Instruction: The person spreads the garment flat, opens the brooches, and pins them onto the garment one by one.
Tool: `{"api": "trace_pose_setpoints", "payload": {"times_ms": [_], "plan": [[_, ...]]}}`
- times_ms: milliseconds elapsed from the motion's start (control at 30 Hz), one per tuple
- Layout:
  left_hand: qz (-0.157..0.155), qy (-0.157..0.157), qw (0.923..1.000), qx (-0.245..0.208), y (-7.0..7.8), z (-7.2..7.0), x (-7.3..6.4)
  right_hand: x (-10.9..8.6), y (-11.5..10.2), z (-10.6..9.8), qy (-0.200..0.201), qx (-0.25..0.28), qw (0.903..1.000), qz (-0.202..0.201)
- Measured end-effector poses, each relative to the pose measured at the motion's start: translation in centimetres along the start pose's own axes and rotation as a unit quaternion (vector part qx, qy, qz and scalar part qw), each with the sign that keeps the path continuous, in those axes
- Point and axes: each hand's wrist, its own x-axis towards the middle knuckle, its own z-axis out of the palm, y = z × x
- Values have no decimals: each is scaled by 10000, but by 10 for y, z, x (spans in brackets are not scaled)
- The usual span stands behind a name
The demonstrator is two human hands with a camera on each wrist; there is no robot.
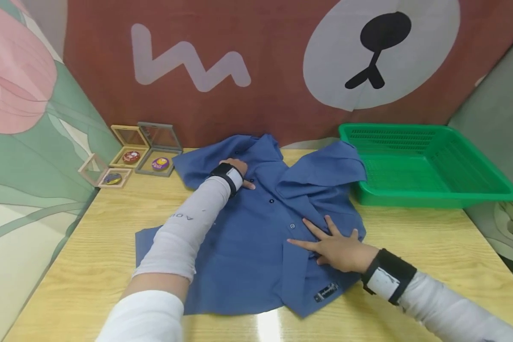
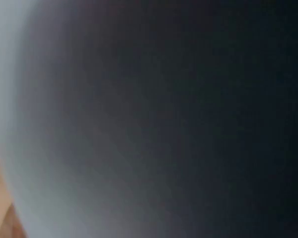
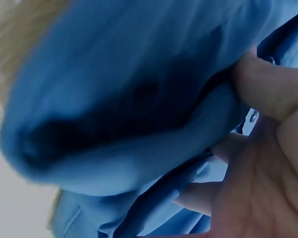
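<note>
Resting splayed on shirt [image 1: 239, 256], right grip [image 1: 337, 247]

I see a blue shirt [image 1: 239, 256] lying spread on the bench [image 1: 90, 228], buttons [image 1: 271, 201] slanting down its front, its right side rumpled and folded over itself, a dark label [image 1: 326, 292] near the lower right corner.

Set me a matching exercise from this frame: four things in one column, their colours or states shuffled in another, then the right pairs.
Column one:
1. shirt
2. basket
3. gray case
4. right hand

Column two:
A. standing open, a badge inside
B. green
C. fingers spread apart
D. blue

Pairs: 1-D, 2-B, 3-A, 4-C
</note>
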Motion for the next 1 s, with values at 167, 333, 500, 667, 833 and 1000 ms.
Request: {"api": "trace_pose_setpoints", "payload": {"times_ms": [167, 333, 500, 667, 833, 1000], "plan": [[94, 168, 9998, 55, -10, 5, -10, -2, 8, -3, 333, -250, 9991, -108], [-111, 132, 9995, 275, -18, 10, -18, -1, 18, -6, 566, -164, 9982, -97], [-102, 239, 9986, 469, -24, 14, -23, 0, 29, -9, 794, -284, 9964, -74], [131, 237, 9964, 799, -31, 16, -33, 4, 38, -16, 963, -480, 9940, -214], [251, 423, 9963, 706, -41, 22, -45, 11, 50, -18, 1229, -696, 9896, -262], [344, 675, 9943, 744, -46, 29, -58, 19, 66, -18, 1488, -858, 9842, -440]]}}
